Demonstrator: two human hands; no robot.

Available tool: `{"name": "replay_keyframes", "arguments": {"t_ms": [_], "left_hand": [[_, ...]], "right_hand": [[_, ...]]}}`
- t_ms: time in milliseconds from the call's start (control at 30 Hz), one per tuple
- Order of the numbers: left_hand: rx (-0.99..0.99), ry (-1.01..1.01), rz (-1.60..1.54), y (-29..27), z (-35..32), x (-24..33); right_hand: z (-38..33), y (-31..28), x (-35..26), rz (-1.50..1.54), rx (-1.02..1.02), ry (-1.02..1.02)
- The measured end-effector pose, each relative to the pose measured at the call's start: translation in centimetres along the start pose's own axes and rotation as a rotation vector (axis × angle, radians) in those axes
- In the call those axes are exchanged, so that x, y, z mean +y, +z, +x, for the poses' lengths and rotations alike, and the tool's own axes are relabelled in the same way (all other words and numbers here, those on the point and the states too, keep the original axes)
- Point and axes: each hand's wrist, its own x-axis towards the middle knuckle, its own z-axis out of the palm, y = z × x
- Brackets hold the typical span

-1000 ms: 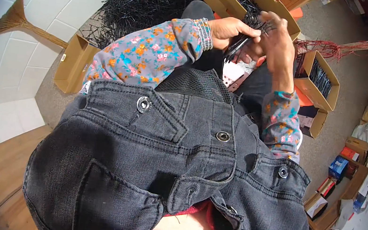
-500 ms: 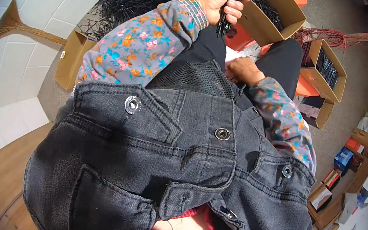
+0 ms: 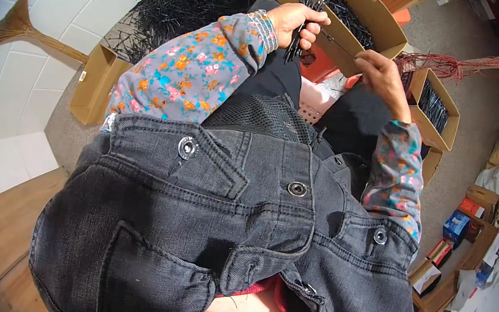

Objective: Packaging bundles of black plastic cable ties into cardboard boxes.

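My left hand (image 3: 290,22) is closed round a bundle of thin black wire-like pieces (image 3: 294,48), which stick out above and below the fist. To its right, my right hand (image 3: 378,77) is raised with thumb and fingers pinched together. A thin dark strand (image 3: 338,44) runs between the two hands, its far end at my right fingertips. Just beyond the hands stands an open cardboard box (image 3: 392,46) holding more black pieces. A large heap of the same black pieces (image 3: 200,13) lies to the left of my left hand.
On the right are a second cardboard box (image 3: 451,125) with black pieces and a bundle of red strands (image 3: 440,66). A broom (image 3: 14,24) and a small cardboard box (image 3: 90,93) are at the left. Between my knees shows a pale perforated thing (image 3: 315,98).
My right hand has risen from my lap, up and to the right, and now pinches a strand. The left hand stays round its bundle, almost in place.
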Motion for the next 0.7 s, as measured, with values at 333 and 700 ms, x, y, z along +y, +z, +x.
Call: {"name": "replay_keyframes", "arguments": {"t_ms": [333,700], "left_hand": [[-0.007,0.075,0.038,-0.1,0.3,-0.4],[0.035,0.214,-0.040,0.0,-0.4,0.3]], "right_hand": [[0.3,-0.5,-3.0,0.690,0.026,0.207],[3.3,5.1,-7.9,0.575,0.113,0.050]]}}
